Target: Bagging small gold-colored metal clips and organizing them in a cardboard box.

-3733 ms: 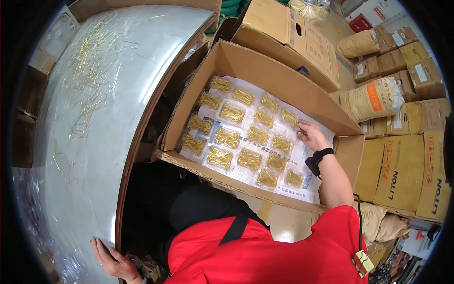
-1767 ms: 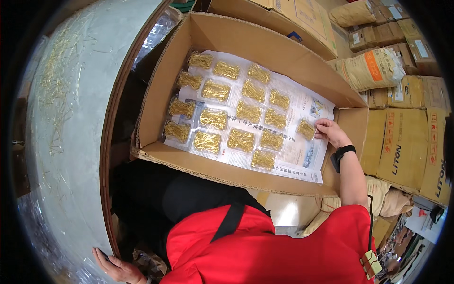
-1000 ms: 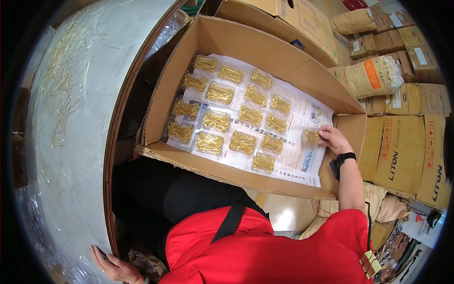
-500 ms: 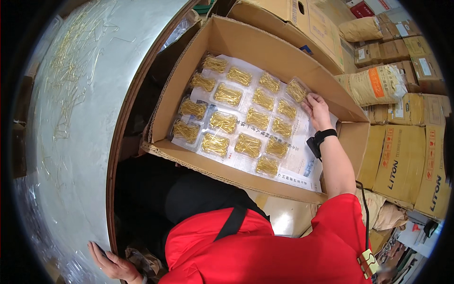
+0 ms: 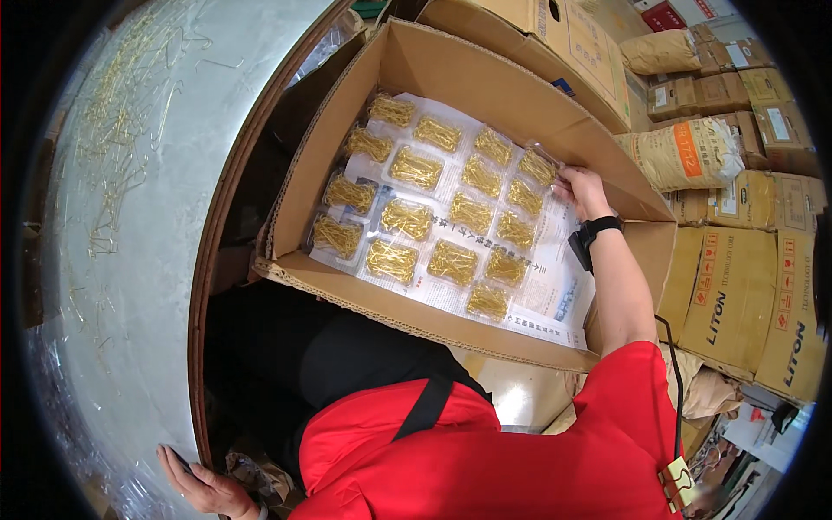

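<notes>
the right hand (image 5: 582, 189) holds a small clear bag of gold pins (image 5: 539, 166) at the far row of the cardboard box (image 5: 485, 82). about fifteen bags already lie in neat rows, and the near right part of the paper sheet (image 5: 555, 290) looks bare. the left hand (image 5: 201, 485) rests half open by the round bench (image 5: 147, 217), holding nothing.

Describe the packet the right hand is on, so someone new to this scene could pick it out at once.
Start at the big open cardboard box lined with printed paper, where clear packets of gold pins lie in rows. Follow the far row toward the right wall to the right hand. The packet under its fingertips ends that row and, unlike its neighbours, has a hand on it.
</notes>
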Available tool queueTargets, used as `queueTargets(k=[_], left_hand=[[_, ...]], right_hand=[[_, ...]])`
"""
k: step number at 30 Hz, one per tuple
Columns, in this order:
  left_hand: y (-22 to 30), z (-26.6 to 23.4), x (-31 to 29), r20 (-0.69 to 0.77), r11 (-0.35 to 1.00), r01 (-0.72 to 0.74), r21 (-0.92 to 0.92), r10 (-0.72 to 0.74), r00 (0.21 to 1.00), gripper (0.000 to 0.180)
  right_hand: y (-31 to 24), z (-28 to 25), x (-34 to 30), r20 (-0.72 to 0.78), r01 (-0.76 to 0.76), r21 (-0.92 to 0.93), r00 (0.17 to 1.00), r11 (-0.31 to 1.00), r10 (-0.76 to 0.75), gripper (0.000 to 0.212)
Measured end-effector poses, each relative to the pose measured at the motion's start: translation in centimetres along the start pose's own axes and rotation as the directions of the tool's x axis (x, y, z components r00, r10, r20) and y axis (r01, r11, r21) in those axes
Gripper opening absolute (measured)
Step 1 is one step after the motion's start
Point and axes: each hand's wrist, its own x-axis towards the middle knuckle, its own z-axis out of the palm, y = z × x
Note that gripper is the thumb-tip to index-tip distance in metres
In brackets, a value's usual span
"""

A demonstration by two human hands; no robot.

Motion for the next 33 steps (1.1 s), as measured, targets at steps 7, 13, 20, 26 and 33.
queueTargets(k=[7, 13, 20, 26, 33], left_hand=[[-0.3, 0.1, -0.1, 0.001, 1.000, 0.012, 0.001, -0.012, 1.000, 0.039], [-0.7, 0.1, -0.2, -0.002, 1.000, -0.013, 0.008, 0.013, 1.000, 0.039], [-0.4, 0.2, -0.3, -0.013, 1.000, 0.003, -0.016, -0.003, 1.000, 0.038], [-0.4, 0.1, -0.1, 0.003, 1.000, 0.011, -0.010, -0.011, 1.000, 0.040], [-0.4, 0.2, -0.3, -0.012, 1.000, 0.005, -0.028, -0.006, 1.000, 0.039]], right_hand=[[2.1, 0.4, 3.0, -0.049, -0.015, -0.025, 0.999, 1.000, 0.013, 0.011], [3.8, 0.2, 2.1, -0.214, 0.205, -0.472, 0.917, 0.858, -0.337, 0.017], [1.0, 3.8, -2.9, 0.388, 0.714, -0.688, 0.513, 0.130, -0.766, 0.033], [2.5, 5.5, -0.7, 0.419, 0.693, -0.720, 0.487, 0.047, -0.767, 0.034], [2.5, 6.2, -1.0, 0.393, 0.684, -0.721, 0.536, 0.111, -0.747, 0.033]])
